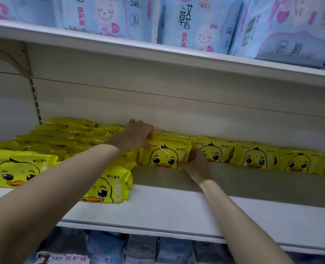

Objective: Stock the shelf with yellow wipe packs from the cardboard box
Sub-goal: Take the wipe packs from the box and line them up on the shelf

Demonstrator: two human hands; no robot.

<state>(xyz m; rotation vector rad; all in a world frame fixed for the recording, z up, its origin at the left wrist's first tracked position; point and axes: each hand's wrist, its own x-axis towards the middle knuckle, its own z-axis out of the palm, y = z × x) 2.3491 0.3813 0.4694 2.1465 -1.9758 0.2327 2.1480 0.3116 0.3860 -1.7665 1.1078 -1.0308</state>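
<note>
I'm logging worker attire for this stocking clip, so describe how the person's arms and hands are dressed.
Both forearms are bare as far as the picture shows: no sleeves or cuffs visible. The left hand and right hand wear no gloves. No watch, bracelet or wristband shows at either wrist, and no rings are visible on the fingers, though some fingers are hidden behind the yellow wipe pack.

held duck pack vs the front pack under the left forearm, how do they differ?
The held pack stands upright at the back of the shelf, gripped by the left hand and right hand. The front pack leans near the shelf's front, untouched, partly hidden by the forearm. Both are yellow with the same duck face.
</note>
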